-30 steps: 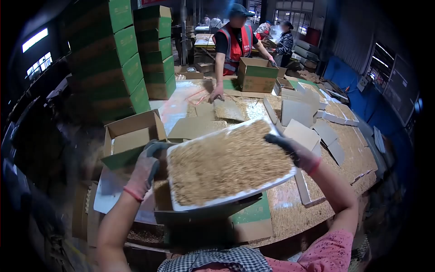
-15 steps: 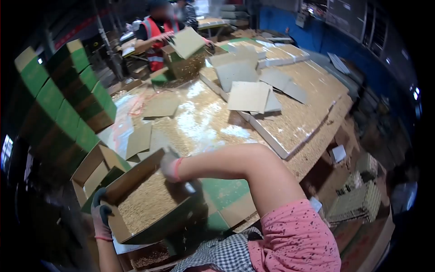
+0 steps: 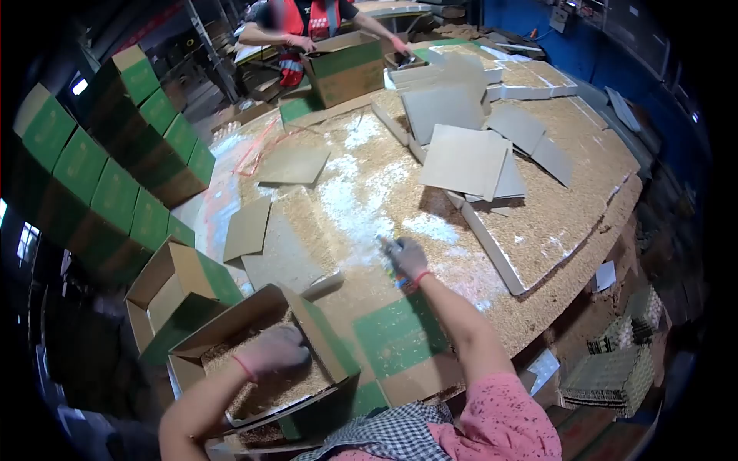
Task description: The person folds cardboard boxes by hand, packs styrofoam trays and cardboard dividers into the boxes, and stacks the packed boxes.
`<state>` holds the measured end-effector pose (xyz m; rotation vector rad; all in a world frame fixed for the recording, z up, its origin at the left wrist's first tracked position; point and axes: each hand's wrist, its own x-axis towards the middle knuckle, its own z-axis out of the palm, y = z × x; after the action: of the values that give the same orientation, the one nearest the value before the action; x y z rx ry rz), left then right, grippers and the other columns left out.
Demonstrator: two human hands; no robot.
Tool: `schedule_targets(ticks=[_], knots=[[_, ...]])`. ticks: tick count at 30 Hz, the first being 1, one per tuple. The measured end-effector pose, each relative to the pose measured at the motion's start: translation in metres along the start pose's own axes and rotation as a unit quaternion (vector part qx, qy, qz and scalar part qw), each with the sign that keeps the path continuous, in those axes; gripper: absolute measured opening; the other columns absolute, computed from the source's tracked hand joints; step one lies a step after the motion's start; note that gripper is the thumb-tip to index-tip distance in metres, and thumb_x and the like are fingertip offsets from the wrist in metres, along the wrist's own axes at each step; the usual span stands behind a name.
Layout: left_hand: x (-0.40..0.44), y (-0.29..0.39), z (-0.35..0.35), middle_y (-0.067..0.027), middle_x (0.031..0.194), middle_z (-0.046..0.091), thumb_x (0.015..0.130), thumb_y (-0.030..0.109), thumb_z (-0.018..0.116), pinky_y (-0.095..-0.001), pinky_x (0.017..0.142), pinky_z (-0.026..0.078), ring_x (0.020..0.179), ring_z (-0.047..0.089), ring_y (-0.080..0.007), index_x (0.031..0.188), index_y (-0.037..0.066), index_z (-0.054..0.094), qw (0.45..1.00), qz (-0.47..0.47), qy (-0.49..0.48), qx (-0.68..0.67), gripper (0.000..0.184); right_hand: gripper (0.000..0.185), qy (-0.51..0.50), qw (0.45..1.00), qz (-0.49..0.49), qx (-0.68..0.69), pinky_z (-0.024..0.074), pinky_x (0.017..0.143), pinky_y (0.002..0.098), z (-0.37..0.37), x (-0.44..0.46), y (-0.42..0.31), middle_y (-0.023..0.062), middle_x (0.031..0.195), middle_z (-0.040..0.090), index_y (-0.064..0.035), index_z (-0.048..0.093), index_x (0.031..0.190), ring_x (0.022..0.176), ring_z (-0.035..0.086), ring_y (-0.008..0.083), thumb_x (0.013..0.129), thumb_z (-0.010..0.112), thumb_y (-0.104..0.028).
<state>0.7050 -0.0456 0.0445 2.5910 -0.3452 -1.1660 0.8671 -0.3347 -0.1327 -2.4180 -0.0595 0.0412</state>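
My left hand (image 3: 278,349), in a pale glove with dark fingertips, is inside an open cardboard box (image 3: 323,330) right in front of me. It lies flat, slightly blurred, on the loose tan grains (image 3: 261,392) in the box. Further right, my right hand (image 3: 405,259) is low over the work table (image 3: 354,284), its gloved fingers closed around something small. Bright multicoloured bits (image 3: 395,276) show beside that palm; the held thing itself is too small to make out.
Another open box (image 3: 165,296) stands at the left, near stacked green boxes (image 3: 108,188). Cardboard sheets (image 3: 465,161) lie on a grain-filled white-edged tray (image 3: 538,223). Across the table, a person in a red vest (image 3: 311,19) handles a box (image 3: 350,73). Egg trays (image 3: 607,376) are at lower right.
The grain-filled slab my hands held is now down in the near box. My right hand has left the box and reached out over the table; my left moved from its rim to inside.
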Motion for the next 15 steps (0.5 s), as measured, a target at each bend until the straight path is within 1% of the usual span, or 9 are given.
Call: schedule_targets(ticks=[1,4,6,7,8,9,11,12,15], knots=[[-0.005,-0.020,-0.002,-0.0245,0.116,0.057,0.088,0.029,0.050,-0.0382,0.098,0.041,0.114,0.054,-0.0343,0.113,-0.002,0.055,0.994,0.070,0.033,-0.072,0.040,0.049,-0.006,0.997,0.048,0.066,0.0492,0.074,0.0408,-0.009,0.011,-0.002,0.0148,0.087,0.068,-0.0093,0.071,0.098,0.080,0.064,0.0312,0.090,0.051,-0.053],[-0.055,0.017,-0.074,-0.0184,0.111,0.059,0.087,0.028,0.056,-0.0379,0.093,0.046,0.107,0.057,-0.0308,0.122,0.006,0.054,0.997,-0.006,0.083,-0.002,0.041,0.047,0.010,0.985,-0.048,0.163,0.0501,0.069,0.0332,-0.065,0.019,-0.060,0.0123,0.081,0.068,-0.0087,0.070,0.102,0.073,0.067,0.0219,0.091,0.053,-0.051],[-0.061,0.011,-0.090,-0.0170,0.117,0.055,0.079,0.027,0.072,-0.0370,0.089,0.048,0.104,0.058,-0.0268,0.134,0.005,0.042,0.936,0.044,0.321,-0.139,0.067,0.029,0.013,0.956,-0.196,0.217,0.0514,0.067,0.0312,-0.050,0.041,-0.097,0.0100,0.079,0.069,-0.0157,0.069,0.110,0.068,0.066,0.0187,0.091,0.058,-0.034],[-0.059,0.039,-0.104,-0.0186,0.123,0.051,0.072,0.026,0.080,-0.0387,0.089,0.048,0.104,0.058,-0.0288,0.139,0.004,0.036,0.871,0.096,0.465,-0.122,0.083,0.024,-0.099,0.946,-0.201,0.236,0.0524,0.068,0.0339,-0.076,0.022,-0.150,0.0103,0.085,0.069,-0.0172,0.068,0.109,0.074,0.067,0.0216,0.088,0.061,-0.026],[-0.050,0.044,-0.117,-0.0197,0.130,0.045,0.068,0.023,0.083,-0.0387,0.089,0.049,0.104,0.056,-0.0273,0.144,0.006,0.028,0.849,0.117,0.510,-0.082,0.096,0.026,-0.021,0.879,-0.407,0.247,0.0530,0.067,0.0357,-0.057,0.024,-0.175,0.0105,0.094,0.068,-0.0160,0.067,0.110,0.077,0.067,0.0261,0.085,0.064,-0.021],[-0.045,0.031,-0.125,-0.0162,0.115,0.052,0.074,0.019,0.078,-0.0343,0.080,0.050,0.092,0.058,-0.0218,0.134,0.004,0.038,0.862,0.094,0.477,-0.140,0.073,0.031,0.000,0.834,-0.512,0.207,0.0524,0.063,0.0378,-0.048,0.016,-0.203,0.0105,0.096,0.067,-0.0172,0.061,0.115,0.076,0.065,0.0298,0.085,0.063,-0.021],[-0.047,0.011,-0.141,-0.0091,0.087,0.061,0.082,0.012,0.068,-0.0262,0.063,0.050,0.071,0.058,-0.0121,0.114,0.001,0.056,0.888,0.005,0.327,-0.324,0.036,0.030,-0.018,0.841,-0.523,0.137,0.0508,0.059,0.0387,-0.053,-0.004,-0.241,0.0102,0.095,0.066,-0.0184,0.054,0.118,0.072,0.065,0.0300,0.089,0.059,-0.025],[-0.055,0.013,-0.136,-0.0025,0.070,0.058,0.086,0.008,0.059,-0.0216,0.054,0.045,0.060,0.054,-0.0070,0.097,0.001,0.060,0.874,0.022,0.401,-0.272,0.012,0.029,-0.020,0.830,-0.548,0.107,0.0499,0.057,0.0391,-0.046,0.002,-0.242,0.0098,0.093,0.065,-0.0179,0.052,0.118,0.070,0.065,0.0290,0.091,0.056,-0.026],[-0.105,-0.017,-0.104,-0.0055,0.077,0.061,0.089,0.012,0.058,-0.0222,0.054,0.046,0.061,0.056,-0.0089,0.104,0.004,0.058,0.747,-0.018,0.452,-0.487,0.018,0.021,-0.021,0.835,-0.548,-0.043,0.0497,0.051,0.0347,-0.020,0.058,-0.186,0.0069,0.090,0.066,-0.0155,0.058,0.112,0.062,0.065,0.0220,0.095,0.047,-0.023]])
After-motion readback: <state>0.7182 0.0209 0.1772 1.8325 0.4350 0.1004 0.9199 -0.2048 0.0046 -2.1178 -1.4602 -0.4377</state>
